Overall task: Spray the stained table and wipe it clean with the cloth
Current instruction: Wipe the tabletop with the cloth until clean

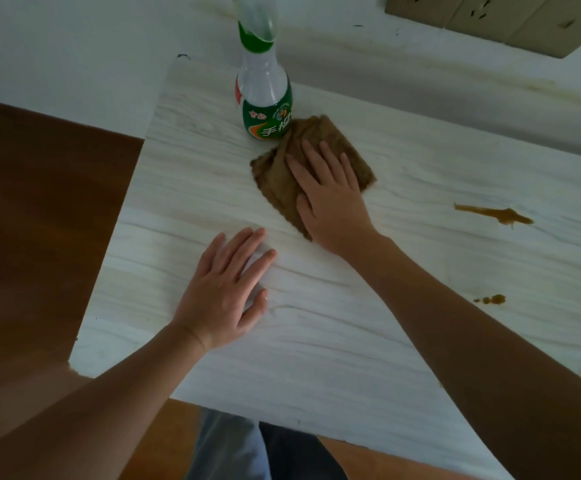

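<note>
From my remote seat, the white wood-grain table (pixel 316 341) filled most of the view, and I placed everything against the spray bottle (pixel 265 98) standing upright at its far edge. Left of the bottle and beyond the table's left side lay dark brown wooden floor (pixel 40 220). Nearer me than the bottle and slightly to its left, my left hand (pixel 226 292) lay flat on the bare tabletop, palm down, fingers loosely spread, gripping nothing. The bottle itself was clear plastic with a green label and a green collar under its trigger head. Just right of the bottle's base, touching or nearly touching it, lay the brown cloth (pixel 278 181), rumpled and partly folded. My right hand (pixel 330 195) pressed flat on top of that cloth, fingers extended and slightly apart, pointing toward the bottle, not curled around the fabric. Well right of the bottle, a long brown stain (pixel 496 215) streaked the table, and a smaller blot of brown spots (pixel 493 299) sat nearer me than that streak.
</note>
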### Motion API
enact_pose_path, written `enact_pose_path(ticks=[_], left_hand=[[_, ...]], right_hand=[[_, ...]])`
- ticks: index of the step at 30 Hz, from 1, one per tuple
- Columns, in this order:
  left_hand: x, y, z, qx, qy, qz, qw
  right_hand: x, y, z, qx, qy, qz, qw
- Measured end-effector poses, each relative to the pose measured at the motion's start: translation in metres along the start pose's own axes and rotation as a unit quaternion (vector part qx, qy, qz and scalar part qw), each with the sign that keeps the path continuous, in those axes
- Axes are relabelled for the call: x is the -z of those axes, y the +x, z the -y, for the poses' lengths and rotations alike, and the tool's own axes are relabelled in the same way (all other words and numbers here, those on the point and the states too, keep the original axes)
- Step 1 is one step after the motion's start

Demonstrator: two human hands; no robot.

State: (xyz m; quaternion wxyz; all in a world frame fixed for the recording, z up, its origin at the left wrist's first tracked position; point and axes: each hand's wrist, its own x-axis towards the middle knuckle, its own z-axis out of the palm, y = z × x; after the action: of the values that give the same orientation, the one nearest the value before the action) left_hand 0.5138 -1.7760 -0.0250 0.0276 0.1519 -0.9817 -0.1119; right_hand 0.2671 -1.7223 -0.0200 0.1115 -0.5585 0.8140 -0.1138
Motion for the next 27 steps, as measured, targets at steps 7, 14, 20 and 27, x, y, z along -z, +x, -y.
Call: enact_pose_path(ticks=[7, 14, 20, 27], left_hand=[[-0.001, 0.000, 0.001, 0.006, -0.009, -0.013, 1.000], [-0.002, -0.001, 0.003, 0.005, -0.014, -0.024, 1.000], [-0.003, 0.000, 0.001, 0.000, -0.012, -0.024, 1.000], [-0.001, 0.000, 0.002, -0.002, 0.007, 0.011, 1.000]], right_hand=[[0.010, -0.062, -0.018, -0.133, 0.001, -0.010, 0.991], [0.013, 0.002, -0.027, -0.228, -0.006, -0.045, 0.973], [-0.008, 0.017, 0.018, -0.178, -0.008, -0.069, 0.982], [-0.012, -0.090, 0.046, -0.150, 0.000, -0.033, 0.988]])
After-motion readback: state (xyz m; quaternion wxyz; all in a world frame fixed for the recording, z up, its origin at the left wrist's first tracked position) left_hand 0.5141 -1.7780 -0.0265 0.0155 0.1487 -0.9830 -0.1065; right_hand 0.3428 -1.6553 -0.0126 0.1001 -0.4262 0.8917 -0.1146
